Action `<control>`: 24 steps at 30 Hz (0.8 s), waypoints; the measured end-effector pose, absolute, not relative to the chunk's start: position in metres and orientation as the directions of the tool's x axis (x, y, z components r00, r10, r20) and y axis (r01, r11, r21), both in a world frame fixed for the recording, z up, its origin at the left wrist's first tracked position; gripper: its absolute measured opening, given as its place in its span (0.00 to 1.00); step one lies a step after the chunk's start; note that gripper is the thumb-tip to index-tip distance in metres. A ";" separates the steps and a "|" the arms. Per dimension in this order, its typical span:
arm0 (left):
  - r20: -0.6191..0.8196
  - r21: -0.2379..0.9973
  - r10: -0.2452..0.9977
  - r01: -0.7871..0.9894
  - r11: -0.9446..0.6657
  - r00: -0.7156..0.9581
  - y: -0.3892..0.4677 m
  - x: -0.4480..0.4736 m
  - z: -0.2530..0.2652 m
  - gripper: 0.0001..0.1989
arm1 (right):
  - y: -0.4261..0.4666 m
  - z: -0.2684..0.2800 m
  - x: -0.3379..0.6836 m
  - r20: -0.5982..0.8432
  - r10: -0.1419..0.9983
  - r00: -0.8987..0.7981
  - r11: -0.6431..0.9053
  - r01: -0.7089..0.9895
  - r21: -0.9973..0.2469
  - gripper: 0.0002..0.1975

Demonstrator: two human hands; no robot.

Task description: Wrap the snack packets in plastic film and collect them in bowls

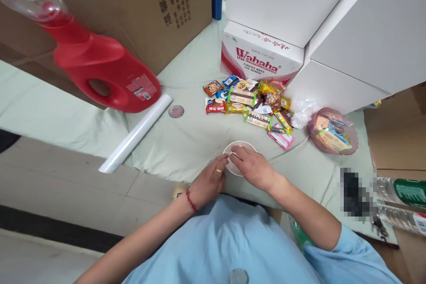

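Observation:
A round white bowl (244,144) sits near the table's front edge, close to my body. My left hand (211,175), with a gold ring and a red cord bracelet, is at the bowl's left rim, its fingers closed together. Over the bowl my right hand (256,168) bends its fingers downward, fingertips meeting those of my left hand. Something small and pale may be between the fingertips, but I cannot make it out. Just beyond the bowl lies a heap of wrapped snacks (242,96), with a pink packet (282,139) at its near right.
A red detergent jug (113,62) and a white roll (136,133) are at the left, near a round disc (176,111). Behind the snacks stands a Wahaha carton (259,53). On the right are a pink bowl (314,140) of packets and plastic bottles (406,191).

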State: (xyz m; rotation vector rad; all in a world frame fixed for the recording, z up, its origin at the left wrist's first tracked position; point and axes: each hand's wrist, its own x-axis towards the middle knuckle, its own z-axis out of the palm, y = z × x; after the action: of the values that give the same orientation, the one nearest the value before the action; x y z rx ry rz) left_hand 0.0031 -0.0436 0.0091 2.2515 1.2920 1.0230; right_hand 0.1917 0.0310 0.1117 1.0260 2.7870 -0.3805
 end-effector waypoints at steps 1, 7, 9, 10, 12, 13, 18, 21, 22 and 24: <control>0.421 0.601 0.841 0.590 -0.539 0.339 -0.043 0.004 0.007 0.28 | 0.030 0.111 0.193 -0.261 0.611 -0.747 0.728 0.660 -0.184 0.19; 0.413 0.591 0.818 0.566 -0.575 0.400 -0.039 0.015 0.010 0.31 | 0.043 0.112 0.185 -0.499 0.660 -0.562 0.606 0.791 -0.089 0.21; 0.427 0.581 0.813 0.569 -0.582 0.395 -0.039 0.018 0.012 0.31 | 0.049 0.114 0.179 -0.551 0.648 -0.526 0.590 0.804 -0.075 0.19; 0.432 0.580 0.815 0.572 -0.580 0.387 -0.039 0.019 0.012 0.31 | 0.051 0.114 0.176 -0.575 0.636 -0.515 0.586 0.807 -0.075 0.18; 0.437 0.592 0.820 0.569 -0.572 0.369 -0.040 0.019 0.010 0.31 | 0.054 0.113 0.174 -0.610 0.614 -0.501 0.580 0.811 -0.082 0.17; 0.440 0.601 0.822 0.562 -0.568 0.361 -0.040 0.018 0.009 0.32 | 0.053 0.113 0.175 -0.614 0.611 -0.500 0.575 0.813 -0.090 0.16; 0.458 0.616 0.823 0.549 -0.566 0.335 -0.039 0.016 0.004 0.37 | 0.037 0.111 0.207 -0.443 0.661 -0.606 0.507 0.796 -0.332 0.18; 0.441 0.605 0.819 0.552 -0.573 0.366 -0.038 0.016 0.005 0.37 | 0.026 0.116 0.240 -0.182 0.774 -0.607 0.372 0.668 -0.644 0.19; 0.434 0.597 0.814 0.553 -0.581 0.387 -0.038 0.017 0.007 0.35 | 0.025 0.117 0.251 -0.107 0.823 -0.557 0.309 0.599 -0.739 0.17; 0.413 0.586 0.806 0.553 -0.592 0.425 -0.036 0.018 0.011 0.29 | 0.031 0.119 0.275 -0.037 0.923 -0.382 0.156 0.461 -0.874 0.16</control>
State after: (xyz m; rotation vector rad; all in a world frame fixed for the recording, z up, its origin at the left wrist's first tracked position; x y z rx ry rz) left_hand 0.0180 -0.0364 0.0114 2.3226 1.1632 0.9669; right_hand 0.2754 0.0310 0.1188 1.8615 2.7214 -1.6464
